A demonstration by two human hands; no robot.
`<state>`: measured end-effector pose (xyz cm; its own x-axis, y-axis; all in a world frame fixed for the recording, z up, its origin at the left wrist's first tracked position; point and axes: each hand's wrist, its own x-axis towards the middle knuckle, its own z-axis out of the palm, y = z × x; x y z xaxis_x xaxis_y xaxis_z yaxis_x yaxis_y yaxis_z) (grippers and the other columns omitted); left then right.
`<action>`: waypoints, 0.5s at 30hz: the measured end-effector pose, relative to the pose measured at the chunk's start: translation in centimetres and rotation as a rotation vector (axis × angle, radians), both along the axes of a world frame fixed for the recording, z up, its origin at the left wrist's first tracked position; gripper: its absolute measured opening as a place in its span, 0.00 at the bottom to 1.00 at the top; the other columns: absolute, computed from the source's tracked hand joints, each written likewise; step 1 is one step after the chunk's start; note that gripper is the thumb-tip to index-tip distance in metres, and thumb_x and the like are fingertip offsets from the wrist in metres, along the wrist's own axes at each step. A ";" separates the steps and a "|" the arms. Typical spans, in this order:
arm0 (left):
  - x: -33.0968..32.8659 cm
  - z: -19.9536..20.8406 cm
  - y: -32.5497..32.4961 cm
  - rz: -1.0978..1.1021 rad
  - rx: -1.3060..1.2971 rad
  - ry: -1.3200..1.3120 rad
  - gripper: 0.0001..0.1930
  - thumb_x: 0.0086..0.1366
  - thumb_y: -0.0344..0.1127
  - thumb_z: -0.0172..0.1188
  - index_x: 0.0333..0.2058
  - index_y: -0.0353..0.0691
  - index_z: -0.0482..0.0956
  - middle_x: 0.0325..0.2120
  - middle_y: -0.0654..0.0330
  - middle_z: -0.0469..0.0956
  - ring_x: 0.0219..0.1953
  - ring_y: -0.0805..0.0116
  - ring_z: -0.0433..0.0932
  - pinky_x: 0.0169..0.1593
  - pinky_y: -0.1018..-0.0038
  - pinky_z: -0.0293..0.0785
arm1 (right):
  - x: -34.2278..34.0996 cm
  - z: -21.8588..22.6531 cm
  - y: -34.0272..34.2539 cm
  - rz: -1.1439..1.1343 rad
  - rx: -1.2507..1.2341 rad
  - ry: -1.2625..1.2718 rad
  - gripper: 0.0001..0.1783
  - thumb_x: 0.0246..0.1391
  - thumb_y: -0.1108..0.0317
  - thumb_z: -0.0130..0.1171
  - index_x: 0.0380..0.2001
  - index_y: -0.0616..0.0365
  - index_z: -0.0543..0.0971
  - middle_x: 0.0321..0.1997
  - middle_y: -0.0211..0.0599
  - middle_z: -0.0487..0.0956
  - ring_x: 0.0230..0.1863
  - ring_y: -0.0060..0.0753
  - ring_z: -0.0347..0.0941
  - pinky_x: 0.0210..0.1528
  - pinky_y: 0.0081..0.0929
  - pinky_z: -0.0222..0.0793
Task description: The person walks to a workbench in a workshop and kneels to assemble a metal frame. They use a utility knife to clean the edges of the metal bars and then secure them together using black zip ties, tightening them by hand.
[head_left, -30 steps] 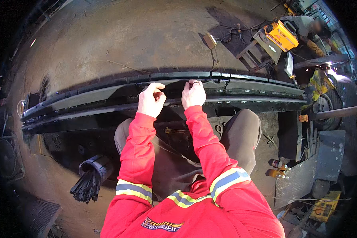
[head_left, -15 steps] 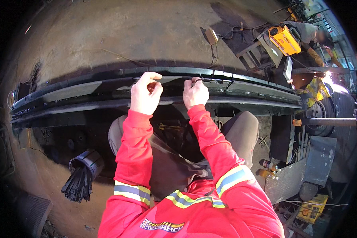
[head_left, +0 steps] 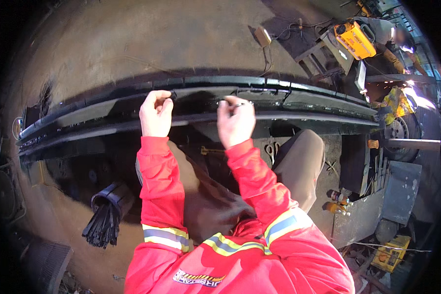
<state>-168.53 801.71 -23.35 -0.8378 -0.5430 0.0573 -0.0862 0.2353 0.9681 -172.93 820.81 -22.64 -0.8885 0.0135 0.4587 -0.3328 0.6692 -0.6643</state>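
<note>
Now both hands work on the long black bumper trim (head_left: 299, 100) lying across the floor: the left hand (head_left: 156, 115) pinches its upper edge with curled fingers, the right hand (head_left: 236, 122) nearby pinches something too small to tell. Below the trim stands a bundle of black strips (head_left: 103, 220).

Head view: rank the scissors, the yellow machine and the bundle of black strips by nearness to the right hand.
1. Metal scissors, just below-right of the right hand.
2. Bundle of black strips, lower left on the floor.
3. Yellow box-shaped machine, far upper right.
</note>
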 end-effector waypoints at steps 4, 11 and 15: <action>-1.0 1.5 2.3 -0.109 -0.075 0.050 0.08 0.56 0.24 0.59 0.36 0.36 0.78 0.25 0.63 0.79 0.27 0.79 0.73 0.33 0.80 0.70 | -4.2 -0.1 2.5 -0.022 0.246 -0.354 0.20 0.53 0.51 0.59 0.31 0.59 0.81 0.30 0.51 0.81 0.34 0.52 0.78 0.40 0.42 0.72; -1.3 0.7 3.3 -0.107 -0.078 0.066 0.08 0.55 0.26 0.60 0.36 0.37 0.78 0.25 0.58 0.80 0.25 0.73 0.76 0.32 0.77 0.72 | -6.7 -1.6 2.3 -0.034 0.239 -0.518 0.19 0.54 0.52 0.58 0.33 0.60 0.81 0.33 0.54 0.80 0.38 0.54 0.79 0.42 0.43 0.73; -1.7 1.1 3.1 -0.104 -0.057 0.079 0.09 0.55 0.26 0.60 0.36 0.38 0.78 0.26 0.58 0.80 0.26 0.73 0.76 0.33 0.76 0.72 | -7.9 -1.9 1.8 -0.002 0.077 -0.505 0.14 0.49 0.61 0.59 0.27 0.65 0.82 0.28 0.53 0.81 0.34 0.51 0.80 0.41 0.38 0.73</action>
<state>-170.25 804.85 -22.22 -0.8811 -0.4474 0.1533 0.0170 0.2939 0.9557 -180.85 822.61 -24.59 -0.9996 -0.0014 -0.0279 0.0182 0.7227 -0.6909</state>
